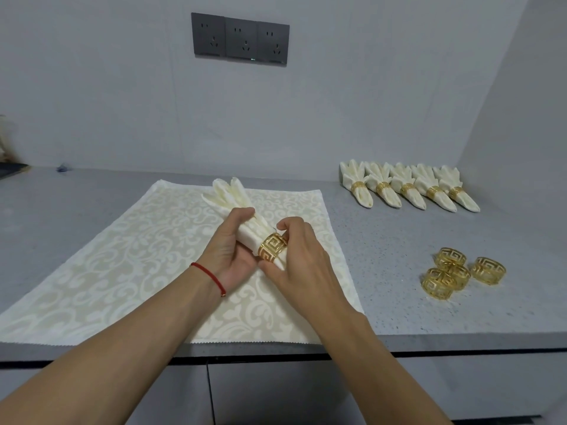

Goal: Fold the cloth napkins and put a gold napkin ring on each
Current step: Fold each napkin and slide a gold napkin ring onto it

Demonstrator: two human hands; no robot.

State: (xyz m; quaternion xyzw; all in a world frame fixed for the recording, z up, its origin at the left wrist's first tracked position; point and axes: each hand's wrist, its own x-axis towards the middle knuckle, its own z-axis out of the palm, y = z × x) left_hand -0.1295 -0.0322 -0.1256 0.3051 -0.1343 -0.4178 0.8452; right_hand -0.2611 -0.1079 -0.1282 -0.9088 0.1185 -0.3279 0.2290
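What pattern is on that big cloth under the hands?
Cream scrolling floral damask on the cloth, in the head view.

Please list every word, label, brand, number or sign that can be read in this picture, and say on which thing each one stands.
No readable text anywhere in this view.
The wall sockets show only plug holes and a small lit mark, too small to read.
The gold napkin ring and the loose gold rings carry a cut-out key pattern, not letters.
The placemat has a floral weave only.
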